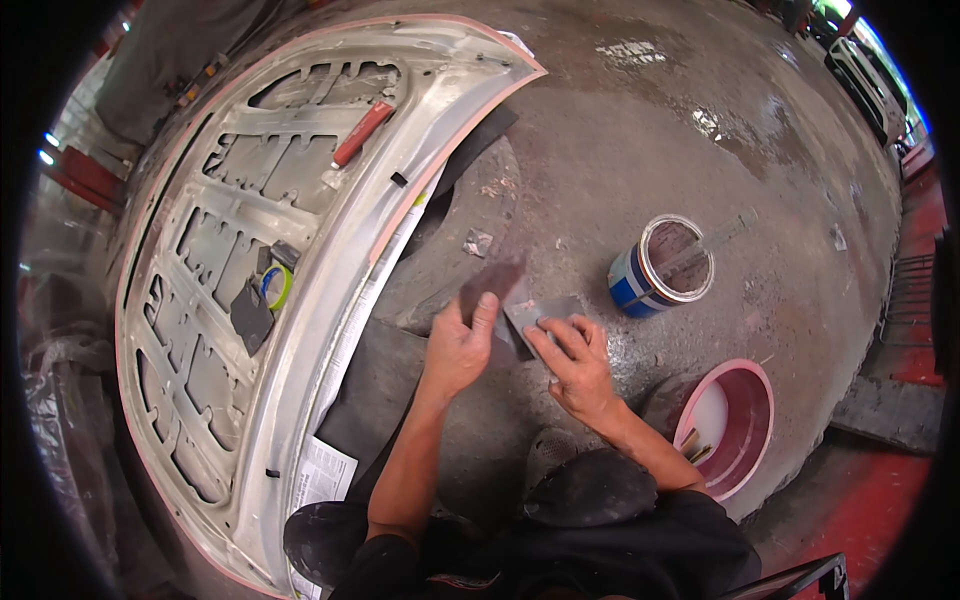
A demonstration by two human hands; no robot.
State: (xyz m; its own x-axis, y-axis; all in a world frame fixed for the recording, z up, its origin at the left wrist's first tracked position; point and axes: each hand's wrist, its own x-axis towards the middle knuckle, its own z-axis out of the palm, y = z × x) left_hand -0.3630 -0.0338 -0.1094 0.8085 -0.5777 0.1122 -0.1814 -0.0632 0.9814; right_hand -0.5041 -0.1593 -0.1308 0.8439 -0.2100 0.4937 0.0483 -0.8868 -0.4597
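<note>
The left hand [461,343] grips a blurred dark-brown sheet [494,282] and the right hand [580,365] clamps a flat grey slab [548,310], both above the floor [590,140] beyond the right edge of the car hood [290,325]; an open blue-and-white tin [632,287] stands farther right

Near the frame's centre, a dark reddish-brown flat piece [492,283], blurred, slants toward the upper right; just to its lower right sits a thin grey flat piece [538,309], tilted.
</note>
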